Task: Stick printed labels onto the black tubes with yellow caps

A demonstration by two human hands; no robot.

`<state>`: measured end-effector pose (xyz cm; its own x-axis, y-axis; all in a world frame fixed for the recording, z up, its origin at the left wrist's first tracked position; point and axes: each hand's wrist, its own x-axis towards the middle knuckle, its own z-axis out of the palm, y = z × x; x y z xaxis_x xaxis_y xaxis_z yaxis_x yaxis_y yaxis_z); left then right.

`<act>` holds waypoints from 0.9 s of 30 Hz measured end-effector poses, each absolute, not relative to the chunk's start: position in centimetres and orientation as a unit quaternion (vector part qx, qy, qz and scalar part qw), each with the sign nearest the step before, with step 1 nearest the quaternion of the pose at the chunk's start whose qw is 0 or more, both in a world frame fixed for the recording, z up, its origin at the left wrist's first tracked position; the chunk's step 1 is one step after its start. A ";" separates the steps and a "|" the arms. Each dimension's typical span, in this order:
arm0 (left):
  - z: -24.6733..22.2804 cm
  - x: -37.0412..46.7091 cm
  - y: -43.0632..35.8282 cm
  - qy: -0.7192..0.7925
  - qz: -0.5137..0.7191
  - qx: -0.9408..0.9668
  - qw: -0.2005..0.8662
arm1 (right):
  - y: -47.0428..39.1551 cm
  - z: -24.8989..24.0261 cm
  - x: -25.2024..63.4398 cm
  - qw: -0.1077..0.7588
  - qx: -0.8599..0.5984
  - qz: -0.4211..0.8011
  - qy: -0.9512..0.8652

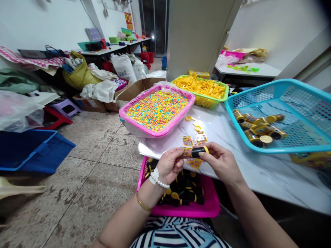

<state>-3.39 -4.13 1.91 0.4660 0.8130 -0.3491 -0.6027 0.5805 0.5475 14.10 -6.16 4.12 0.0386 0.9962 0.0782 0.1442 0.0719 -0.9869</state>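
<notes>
A black tube with a yellow end and a printed yellow label (198, 152) lies sideways between my hands, over the table's front edge. My left hand (171, 164) grips its labelled end. The fingers of my right hand (219, 159) pinch its yellow end. Just beyond are small printed yellow stickers (187, 140) and loose yellow ring pieces (197, 127) on the marbled table (217, 127). Below my hands, a magenta basket (213, 203) on my lap holds many black tubes with yellow ends.
A pink tray (123, 115) of colourful beads stands at the table's left, beside a green basket (226, 93) of yellow pieces. At the right, a blue basket (261, 148) holds several yellow-labelled tubes. A blue crate (59, 151) sits on the floor at the left.
</notes>
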 end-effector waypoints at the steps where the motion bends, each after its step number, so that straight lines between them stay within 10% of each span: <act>1: 1.8 -3.3 -4.1 0.294 0.423 0.170 0.840 | -6.3 3.9 13.8 0.500 -0.535 0.418 -0.538; 14: 2.4 -3.8 -5.3 0.392 0.501 0.246 0.731 | -7.9 2.4 12.1 0.598 -0.481 0.336 -0.546; 27: 1.6 -5.1 -4.8 0.334 0.375 0.379 0.777 | -8.6 1.8 14.6 0.440 -0.486 0.402 -0.640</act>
